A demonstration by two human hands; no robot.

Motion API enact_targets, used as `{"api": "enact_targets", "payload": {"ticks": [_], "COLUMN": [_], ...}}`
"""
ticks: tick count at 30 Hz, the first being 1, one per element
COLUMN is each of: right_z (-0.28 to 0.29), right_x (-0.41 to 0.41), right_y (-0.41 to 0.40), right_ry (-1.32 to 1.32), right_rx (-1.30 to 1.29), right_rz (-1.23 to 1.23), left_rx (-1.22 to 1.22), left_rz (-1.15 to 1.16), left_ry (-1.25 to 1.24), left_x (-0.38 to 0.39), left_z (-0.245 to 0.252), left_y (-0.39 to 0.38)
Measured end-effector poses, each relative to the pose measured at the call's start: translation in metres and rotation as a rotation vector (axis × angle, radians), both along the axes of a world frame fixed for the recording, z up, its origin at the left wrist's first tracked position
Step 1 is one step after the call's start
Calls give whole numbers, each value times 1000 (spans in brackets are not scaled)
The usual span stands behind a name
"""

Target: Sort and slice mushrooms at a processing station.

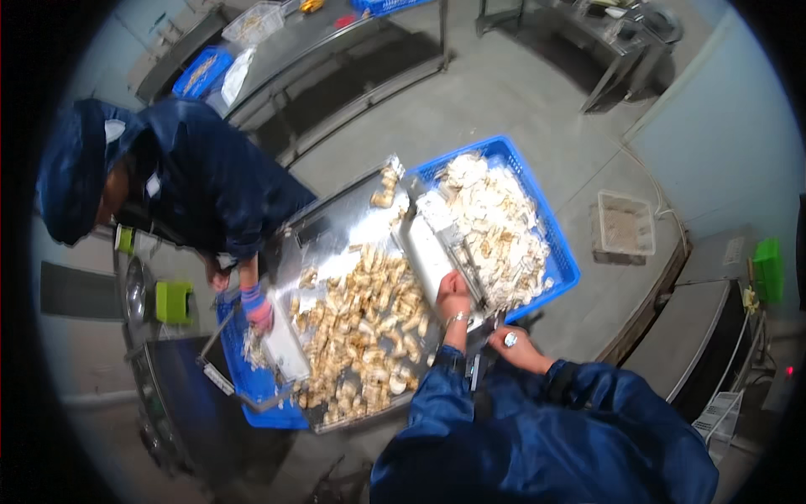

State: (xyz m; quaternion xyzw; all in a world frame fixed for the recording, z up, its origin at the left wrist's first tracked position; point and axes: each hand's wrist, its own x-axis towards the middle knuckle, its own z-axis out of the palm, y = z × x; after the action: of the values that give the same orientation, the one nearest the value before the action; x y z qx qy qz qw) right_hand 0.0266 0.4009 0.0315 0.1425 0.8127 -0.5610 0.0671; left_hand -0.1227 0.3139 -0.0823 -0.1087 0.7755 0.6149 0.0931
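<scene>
My left hand [453,291] is at the lower end of a white board [428,255] fixed along the metal table's edge; its fingers are bent and whether it holds something is hard to tell. Nearby, to the right, my right hand [515,348] is closed around a dark handle-like part, mostly hidden by the fingers. Whole pale brown mushroom-like pieces [371,315] lie heaped on the metal table [337,183]. Thin whitish slices [497,233] fill a blue plastic basket [560,246] just beyond the board.
At left a co-worker [208,170] in dark blue reaches over another white board [286,346] and blue basket [277,419]. A long metal table [352,38] stands behind. Clear plastic crates [626,220] sit on the floor at right, near a metal cabinet [680,340].
</scene>
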Motion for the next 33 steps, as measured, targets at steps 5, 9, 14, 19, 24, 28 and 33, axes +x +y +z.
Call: {"api": "enact_targets", "payload": {"ticks": [5, 9, 14, 19, 24, 28, 33], "right_z": [-14, -6, -12, -9, 6, 2, 4], "right_x": [6, 5, 10, -3, -7, -4, 2], "right_y": [4, 4, 3, 0, 7, 2, 4], "right_ry": [-61, -47, -46, -45, -98, -172, -197], "right_rx": [12, 20, -14, -3, -52, -110, -134], "right_rz": [58, 46, 6, 58, -12, 19, -2], "left_rx": [-324, -189, -12, 29, -194, -223, -337], "left_rz": [-57, 23, 39, -298, -275, -183, 9], "left_ry": [79, -94, 47, 173, 505, 146, 12], "left_x": [-7, -12, -10, -28, -18, -3, 0], "left_z": [36, 30, 64, 45, 112, 91, 103], "left_y": [17, 18, 8, 7, -3, -55, -114]}}
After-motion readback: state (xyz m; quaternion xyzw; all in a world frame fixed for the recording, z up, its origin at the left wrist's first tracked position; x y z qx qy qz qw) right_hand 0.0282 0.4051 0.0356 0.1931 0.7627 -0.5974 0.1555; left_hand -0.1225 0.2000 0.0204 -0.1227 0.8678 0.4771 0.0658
